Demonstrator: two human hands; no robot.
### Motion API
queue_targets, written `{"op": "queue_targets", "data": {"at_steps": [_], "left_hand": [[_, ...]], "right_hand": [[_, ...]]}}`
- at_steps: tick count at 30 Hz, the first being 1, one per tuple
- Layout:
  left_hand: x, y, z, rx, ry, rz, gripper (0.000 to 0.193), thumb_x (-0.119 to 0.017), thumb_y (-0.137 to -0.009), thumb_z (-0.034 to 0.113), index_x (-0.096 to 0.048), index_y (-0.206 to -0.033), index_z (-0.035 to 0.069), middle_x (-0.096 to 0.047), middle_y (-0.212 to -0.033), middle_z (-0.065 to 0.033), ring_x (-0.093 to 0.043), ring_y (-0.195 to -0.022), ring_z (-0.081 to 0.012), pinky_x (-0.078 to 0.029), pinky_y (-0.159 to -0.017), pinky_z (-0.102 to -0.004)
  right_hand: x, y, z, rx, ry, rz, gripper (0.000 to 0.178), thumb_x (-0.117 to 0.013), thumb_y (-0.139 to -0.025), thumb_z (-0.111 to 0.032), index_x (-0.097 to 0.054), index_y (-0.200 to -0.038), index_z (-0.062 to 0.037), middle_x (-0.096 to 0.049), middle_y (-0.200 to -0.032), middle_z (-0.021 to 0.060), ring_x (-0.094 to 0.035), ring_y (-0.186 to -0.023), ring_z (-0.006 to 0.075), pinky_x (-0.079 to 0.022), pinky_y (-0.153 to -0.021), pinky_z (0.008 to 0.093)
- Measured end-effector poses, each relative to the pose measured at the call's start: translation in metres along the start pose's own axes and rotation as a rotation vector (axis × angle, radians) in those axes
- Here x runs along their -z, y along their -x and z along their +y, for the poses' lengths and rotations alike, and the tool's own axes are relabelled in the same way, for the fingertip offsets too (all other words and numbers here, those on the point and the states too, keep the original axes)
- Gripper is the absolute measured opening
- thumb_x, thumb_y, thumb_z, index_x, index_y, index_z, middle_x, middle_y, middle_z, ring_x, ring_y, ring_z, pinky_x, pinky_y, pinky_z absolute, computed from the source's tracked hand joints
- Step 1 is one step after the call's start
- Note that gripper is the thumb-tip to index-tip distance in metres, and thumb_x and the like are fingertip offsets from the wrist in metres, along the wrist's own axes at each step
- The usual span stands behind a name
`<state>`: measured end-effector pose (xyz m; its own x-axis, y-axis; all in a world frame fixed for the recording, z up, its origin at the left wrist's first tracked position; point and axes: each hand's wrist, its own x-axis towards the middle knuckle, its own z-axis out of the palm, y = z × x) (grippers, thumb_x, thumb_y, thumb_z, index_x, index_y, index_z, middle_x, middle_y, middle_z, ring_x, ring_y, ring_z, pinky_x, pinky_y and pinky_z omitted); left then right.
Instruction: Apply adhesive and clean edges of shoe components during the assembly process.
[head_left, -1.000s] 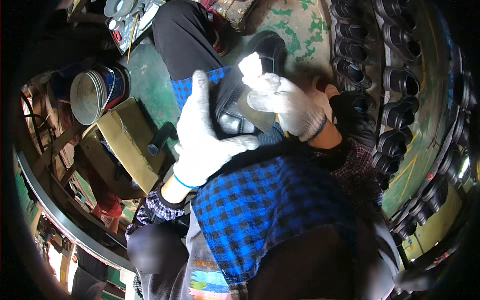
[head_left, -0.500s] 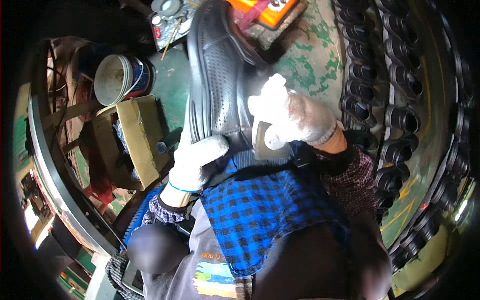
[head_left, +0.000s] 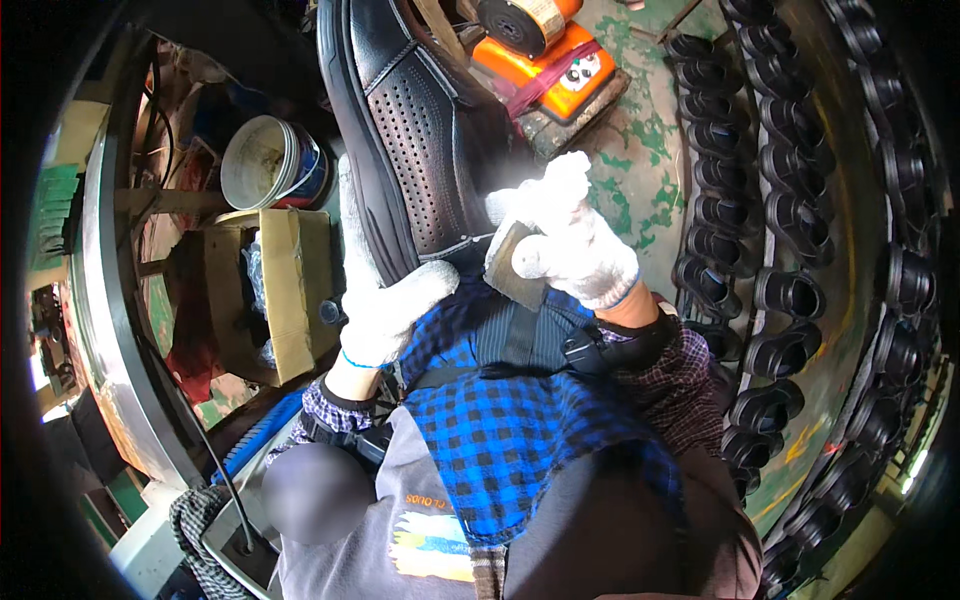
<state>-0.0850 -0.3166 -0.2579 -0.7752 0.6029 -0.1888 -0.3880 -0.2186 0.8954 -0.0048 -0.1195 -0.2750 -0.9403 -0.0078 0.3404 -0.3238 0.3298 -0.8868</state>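
A black shoe (head_left: 425,150) with a perforated side panel is held up close in front of me, its sole edge facing left. My left hand (head_left: 390,310), in a white glove, grips the near end of the shoe, the thumb lying across it and the fingers running along the sole side. In my white-gloved right hand (head_left: 575,235) is a flat grey-brown pad (head_left: 515,275), pinched between thumb and fingers. The pad sits beside the shoe's near right edge; whether it touches the leather I cannot tell.
Rows of black shoes (head_left: 790,295) line the right side. An orange machine (head_left: 560,75) stands on a block beyond the shoe. To the left are a white bucket (head_left: 255,165) and an open cardboard box (head_left: 300,300) with plastic inside. A metal edge (head_left: 100,270) curves along the far left.
The shoe has shifted left and tilted a little, with my left hand still on it. My right hand has moved slightly left and down with the pad. The view has shifted, showing more of the orange machine.
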Motion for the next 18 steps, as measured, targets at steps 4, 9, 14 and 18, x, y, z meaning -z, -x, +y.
{"op": "queue_targets", "data": {"at_steps": [4, 9, 14, 18], "left_hand": [[-0.002, 0.002, 0.001, -0.024, -0.008, 0.001, 0.106, -0.076, -0.066, 0.005, -0.006, -0.146, 0.008, -0.028, -0.143, -0.0137, -0.033, -0.129, -0.026, -0.029, -0.106, -0.0395], [-0.007, 0.0, 0.002, -0.021, 0.016, -0.001, 0.106, -0.076, -0.066, 0.005, -0.007, -0.146, 0.008, -0.027, -0.144, -0.0134, -0.03, -0.132, -0.0261, -0.027, -0.108, -0.0404], [-0.007, -0.002, 0.0, -0.025, 0.032, 0.003, 0.103, -0.074, -0.066, 0.003, -0.009, -0.146, 0.008, -0.029, -0.143, -0.0124, -0.031, -0.131, -0.0256, -0.027, -0.108, -0.04], [-0.005, -0.003, -0.001, -0.011, 0.027, -0.012, 0.102, -0.073, -0.066, 0.001, -0.01, -0.146, 0.008, -0.03, -0.143, -0.0121, -0.032, -0.131, -0.0252, -0.027, -0.108, -0.0397]], "right_hand": [[-0.005, 0.004, 0.001, -0.016, 0.0, 0.043, 0.03, -0.062, -0.077, -0.019, -0.057, -0.101, -0.0025, -0.049, -0.088, 0.0156, -0.048, -0.086, 0.0335, -0.042, -0.076, 0.0406], [-0.006, 0.006, 0.007, -0.042, -0.01, 0.076, 0.033, -0.062, -0.079, -0.024, -0.058, -0.102, 0.0001, -0.05, -0.09, 0.0174, -0.048, -0.089, 0.0341, -0.042, -0.078, 0.0407], [-0.008, 0.009, 0.006, -0.072, 0.065, 0.083, 0.039, -0.061, -0.083, -0.029, -0.059, -0.105, 0.0031, -0.051, -0.095, 0.0175, -0.05, -0.092, 0.0323, -0.042, -0.081, 0.0389], [-0.011, 0.009, 0.012, -0.169, -0.198, 0.081, 0.04, -0.06, -0.084, -0.03, -0.059, -0.105, 0.0038, -0.052, -0.095, 0.0171, -0.05, -0.092, 0.0311, -0.042, -0.082, 0.0387]]}}
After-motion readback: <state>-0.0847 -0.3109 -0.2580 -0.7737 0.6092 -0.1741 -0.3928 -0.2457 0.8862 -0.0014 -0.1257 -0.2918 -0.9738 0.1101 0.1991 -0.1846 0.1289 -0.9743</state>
